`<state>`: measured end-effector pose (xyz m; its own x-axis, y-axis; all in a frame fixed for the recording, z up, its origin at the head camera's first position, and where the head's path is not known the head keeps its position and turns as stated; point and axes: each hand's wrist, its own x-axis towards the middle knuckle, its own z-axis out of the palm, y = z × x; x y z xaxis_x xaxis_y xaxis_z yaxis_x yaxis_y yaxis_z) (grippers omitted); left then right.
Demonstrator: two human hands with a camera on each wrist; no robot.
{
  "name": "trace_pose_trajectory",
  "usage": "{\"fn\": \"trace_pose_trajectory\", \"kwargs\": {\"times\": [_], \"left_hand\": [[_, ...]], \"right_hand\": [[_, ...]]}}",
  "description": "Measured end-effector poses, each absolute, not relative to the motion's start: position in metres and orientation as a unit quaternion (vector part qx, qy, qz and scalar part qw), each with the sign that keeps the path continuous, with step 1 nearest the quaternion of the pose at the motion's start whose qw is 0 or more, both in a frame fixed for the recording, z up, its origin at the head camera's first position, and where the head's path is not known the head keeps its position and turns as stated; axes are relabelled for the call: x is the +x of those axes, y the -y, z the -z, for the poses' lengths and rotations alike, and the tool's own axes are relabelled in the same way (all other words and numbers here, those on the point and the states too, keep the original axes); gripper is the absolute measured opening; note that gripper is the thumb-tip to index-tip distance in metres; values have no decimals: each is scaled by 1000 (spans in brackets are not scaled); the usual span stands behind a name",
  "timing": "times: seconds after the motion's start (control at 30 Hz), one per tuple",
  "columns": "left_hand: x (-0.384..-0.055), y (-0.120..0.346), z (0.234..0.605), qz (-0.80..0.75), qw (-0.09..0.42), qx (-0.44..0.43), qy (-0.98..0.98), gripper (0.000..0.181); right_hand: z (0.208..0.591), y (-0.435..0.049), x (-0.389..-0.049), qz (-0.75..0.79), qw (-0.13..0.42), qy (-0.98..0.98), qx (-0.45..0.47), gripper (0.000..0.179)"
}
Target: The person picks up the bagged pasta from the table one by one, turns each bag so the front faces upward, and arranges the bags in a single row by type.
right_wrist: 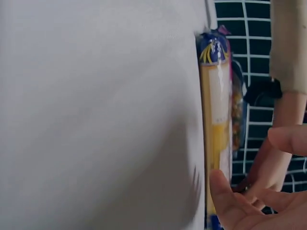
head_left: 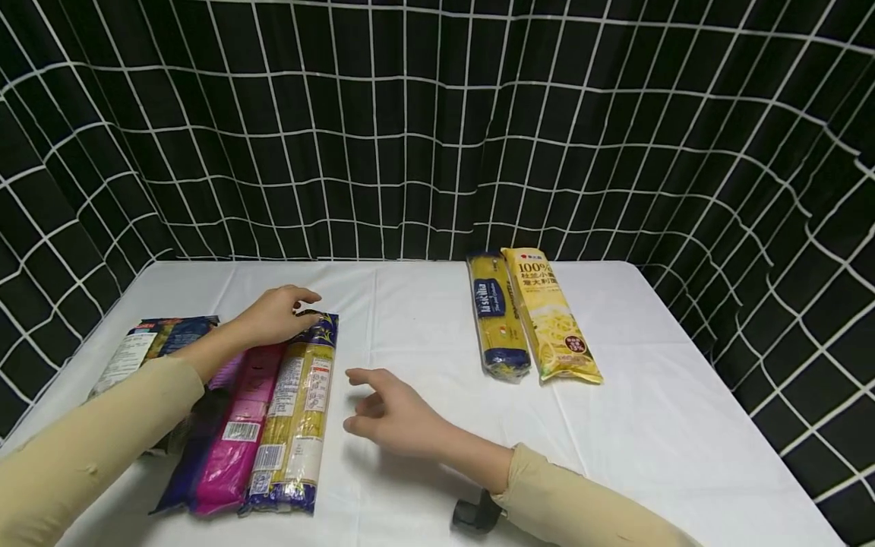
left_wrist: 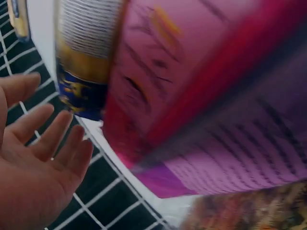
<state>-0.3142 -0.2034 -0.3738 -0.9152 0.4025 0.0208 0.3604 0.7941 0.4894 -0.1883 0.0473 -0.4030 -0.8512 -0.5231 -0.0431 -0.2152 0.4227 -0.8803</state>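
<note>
My left hand (head_left: 276, 315) is over the far end of a spaghetti pack with blue ends (head_left: 294, 403), fingers loosely extended. In the left wrist view its fingers (left_wrist: 57, 139) are spread beside that pack's blue end (left_wrist: 81, 93), with nothing gripped. Against the spaghetti pack lies a pink pack (head_left: 239, 441), with a purple section (left_wrist: 230, 172) showing in the left wrist view. My right hand (head_left: 399, 414) hovers over the white cloth just right of the spaghetti pack, thumb and fingers apart. It holds nothing.
A bag with a white label (head_left: 126, 357) lies at the far left, partly behind my left forearm. At the back right, a yellow-and-blue spaghetti pack (head_left: 499, 319) rests beside a yellow pasta bag (head_left: 554, 319). Black grid curtain (head_left: 424, 137) surrounds the white table (head_left: 649, 425).
</note>
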Motion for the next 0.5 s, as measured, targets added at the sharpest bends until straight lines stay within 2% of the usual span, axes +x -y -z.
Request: {"fn": "trace_pose_trajectory", "kwargs": {"times": [0.3, 0.5], "left_hand": [[-320, 212, 386, -212, 77, 240, -944, 57], [-325, 216, 387, -226, 109, 234, -939, 60]], "right_hand": [[409, -18, -190, 477, 180, -826, -241, 71], [416, -6, -192, 489, 180, -821, -235, 74]]}}
